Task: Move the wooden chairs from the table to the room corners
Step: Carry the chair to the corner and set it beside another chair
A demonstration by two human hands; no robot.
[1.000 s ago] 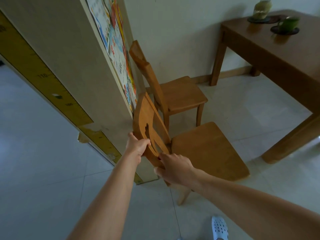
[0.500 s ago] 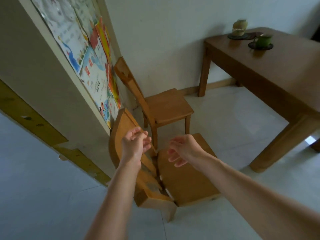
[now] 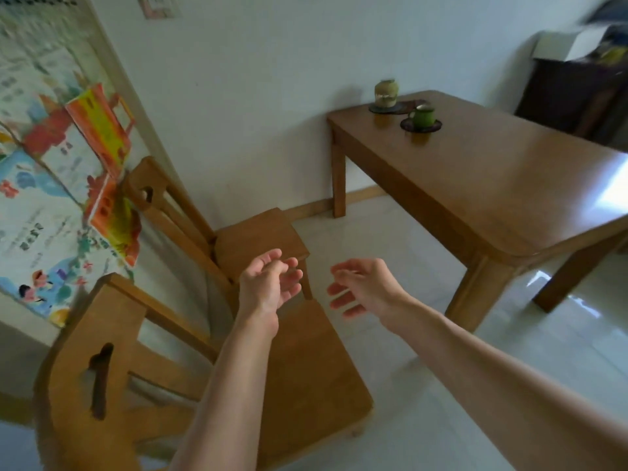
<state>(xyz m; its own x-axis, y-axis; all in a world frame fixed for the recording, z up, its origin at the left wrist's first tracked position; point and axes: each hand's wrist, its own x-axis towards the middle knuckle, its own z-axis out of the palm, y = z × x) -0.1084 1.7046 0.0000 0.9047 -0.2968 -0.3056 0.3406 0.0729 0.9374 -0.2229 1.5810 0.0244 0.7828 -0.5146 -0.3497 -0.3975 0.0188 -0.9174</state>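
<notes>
Two wooden chairs stand side by side along the left wall by the room corner. The near chair (image 3: 312, 379) fills the lower left, its backrest toward the wall and its seat under my forearms. The far chair (image 3: 251, 243) sits behind it, close to the corner. My left hand (image 3: 268, 283) hovers above the near chair's seat, fingers loosely curled and empty. My right hand (image 3: 360, 287) floats beside it, fingers apart, holding nothing. Neither hand touches a chair. The wooden table (image 3: 482, 185) stands to the right against the back wall.
A colourful poster (image 3: 57, 185) covers the left wall behind the chairs. On the table's far end sit a small jar (image 3: 386, 92) and a green cup (image 3: 422, 117) on dark coasters. A dark cabinet (image 3: 571, 90) stands at the far right. Pale floor tiles (image 3: 401, 253) lie between chairs and table.
Both hands let go of the near chair's backrest and lifted off it, now open in the air. The view has swung up and right toward the table.
</notes>
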